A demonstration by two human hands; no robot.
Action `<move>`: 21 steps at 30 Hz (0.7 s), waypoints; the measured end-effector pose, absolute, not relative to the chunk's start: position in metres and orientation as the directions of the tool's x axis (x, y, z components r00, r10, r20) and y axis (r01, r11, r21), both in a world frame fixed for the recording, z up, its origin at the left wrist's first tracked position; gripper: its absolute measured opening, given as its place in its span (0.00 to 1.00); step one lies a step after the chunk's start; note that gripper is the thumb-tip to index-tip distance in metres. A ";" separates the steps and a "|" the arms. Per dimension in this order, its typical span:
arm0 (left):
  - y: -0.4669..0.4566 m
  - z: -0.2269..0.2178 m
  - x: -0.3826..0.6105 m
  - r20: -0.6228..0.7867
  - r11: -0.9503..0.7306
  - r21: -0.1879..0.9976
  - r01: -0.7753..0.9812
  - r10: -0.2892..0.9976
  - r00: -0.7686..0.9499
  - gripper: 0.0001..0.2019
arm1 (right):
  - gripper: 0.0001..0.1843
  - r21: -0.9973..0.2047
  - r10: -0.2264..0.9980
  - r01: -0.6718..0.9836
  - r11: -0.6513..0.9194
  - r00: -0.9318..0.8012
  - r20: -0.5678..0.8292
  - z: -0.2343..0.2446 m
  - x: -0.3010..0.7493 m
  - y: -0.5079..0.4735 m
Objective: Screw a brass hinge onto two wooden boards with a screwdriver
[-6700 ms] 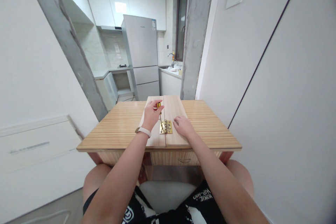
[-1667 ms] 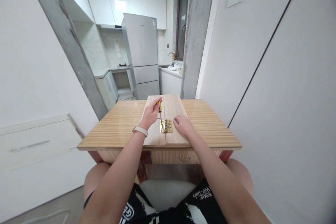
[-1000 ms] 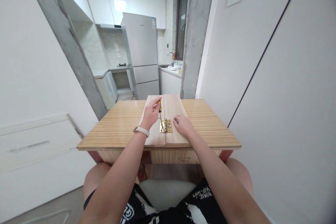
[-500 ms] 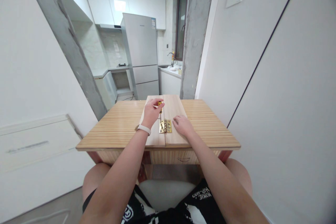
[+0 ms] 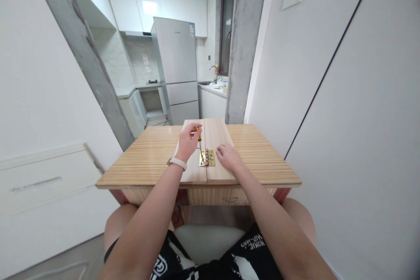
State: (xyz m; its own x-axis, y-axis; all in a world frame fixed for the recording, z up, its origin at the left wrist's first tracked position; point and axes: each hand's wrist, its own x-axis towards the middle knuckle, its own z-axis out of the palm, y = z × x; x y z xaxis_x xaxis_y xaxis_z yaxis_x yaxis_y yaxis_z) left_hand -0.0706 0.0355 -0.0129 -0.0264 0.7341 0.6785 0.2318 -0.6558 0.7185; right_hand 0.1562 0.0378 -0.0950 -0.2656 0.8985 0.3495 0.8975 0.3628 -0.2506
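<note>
My left hand point(image 5: 187, 141), with a watch on its wrist, is closed around the yellow and black handle of a screwdriver point(image 5: 198, 134). The shaft points down, its tip at the left leaf of a brass hinge point(image 5: 210, 157). That hinge lies open across the seam between two pale wooden boards, the left board point(image 5: 192, 176) and the right board point(image 5: 216, 131). Several screw heads show on its right leaf. Just right of the hinge, my right hand point(image 5: 229, 156) rests on the right board, fingers loosely bent and nothing visible in them.
Both boards lie on a striped wooden table point(image 5: 144, 153) with a drawer point(image 5: 213, 197) under its front edge. My legs are on either side below it. Beyond the table stand a grey refrigerator point(image 5: 177, 52) and a sink counter point(image 5: 213, 98). White walls rise at left and right.
My left hand and the top of the screwdriver have shifted slightly left, so the screwdriver leans a little more. My right hand stays in place on the board.
</note>
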 end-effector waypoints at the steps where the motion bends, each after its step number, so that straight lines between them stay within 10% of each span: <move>1: 0.035 -0.012 -0.070 0.685 -0.655 0.710 0.256 0.728 -0.038 0.08 | 0.16 -0.251 0.898 0.898 0.363 -0.264 0.353 -0.095 0.156 0.038; 21: 0.041 -0.017 -0.073 0.673 -0.651 0.714 0.259 0.739 0.002 0.13 | 0.16 -0.252 0.895 0.895 0.368 -0.267 0.358 -0.097 0.157 0.038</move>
